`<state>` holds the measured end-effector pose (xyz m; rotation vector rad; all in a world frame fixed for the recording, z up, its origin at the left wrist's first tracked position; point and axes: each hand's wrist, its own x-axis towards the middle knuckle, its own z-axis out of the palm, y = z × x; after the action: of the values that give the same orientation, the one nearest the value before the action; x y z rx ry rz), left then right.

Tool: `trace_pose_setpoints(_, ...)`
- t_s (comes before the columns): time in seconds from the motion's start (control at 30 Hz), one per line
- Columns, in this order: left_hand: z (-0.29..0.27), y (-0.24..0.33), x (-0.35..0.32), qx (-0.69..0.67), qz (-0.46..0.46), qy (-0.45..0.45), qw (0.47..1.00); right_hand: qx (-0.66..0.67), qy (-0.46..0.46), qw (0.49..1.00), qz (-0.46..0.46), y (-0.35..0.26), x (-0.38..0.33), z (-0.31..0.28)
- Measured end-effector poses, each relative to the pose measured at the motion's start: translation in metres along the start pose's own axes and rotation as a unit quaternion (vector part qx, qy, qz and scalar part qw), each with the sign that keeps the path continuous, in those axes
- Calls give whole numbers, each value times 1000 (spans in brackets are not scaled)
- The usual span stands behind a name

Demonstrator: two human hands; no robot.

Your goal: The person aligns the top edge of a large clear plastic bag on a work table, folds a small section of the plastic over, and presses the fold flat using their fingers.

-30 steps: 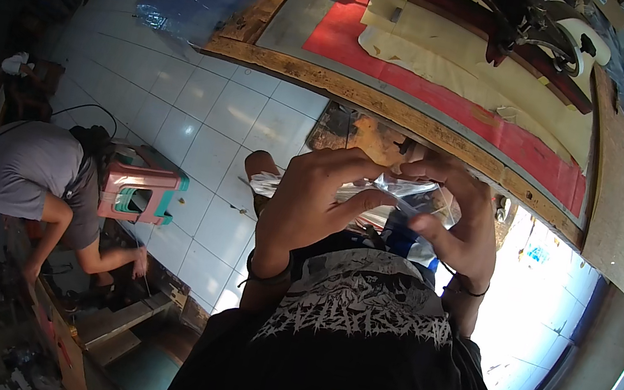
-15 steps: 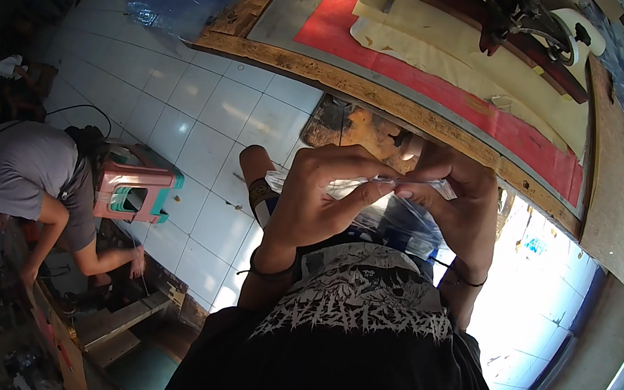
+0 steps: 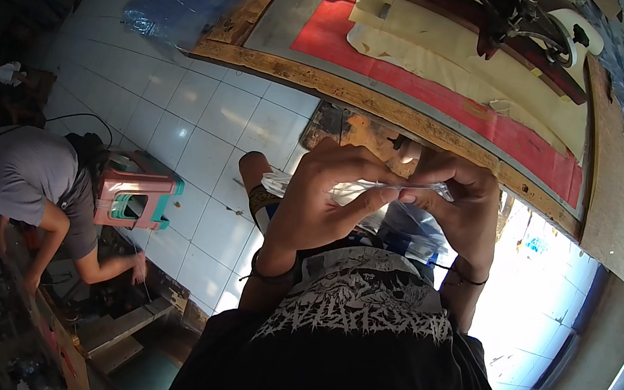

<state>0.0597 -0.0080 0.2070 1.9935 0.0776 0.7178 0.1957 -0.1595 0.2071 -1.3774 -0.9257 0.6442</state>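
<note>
From the head camera, the left hand (image 3: 324,195) and right hand (image 3: 461,211) pinch clear plastic film (image 3: 440,190) between fingers and thumbs, just beyond a black shirt (image 3: 348,368). Its pinched edge runs left to right, across the body.

I wear a black cloth T-shirt (image 3: 380,374) with a jagged pale-grey print (image 3: 360,300). Thin dark bands (image 3: 472,282) circle my wrists.
</note>
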Motion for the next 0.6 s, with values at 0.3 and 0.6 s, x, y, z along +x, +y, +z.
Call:
trace_pose_setpoints(0.3, 1, -9, -3, -11, 24, 31, 999, 23, -12, 1000, -6, -2, 3, 5)
trace_pose_setpoints(0.6, -7, -8, -4, 26, 5, 3, 1000, 33, -19, 999, -11, 6, 4, 2)
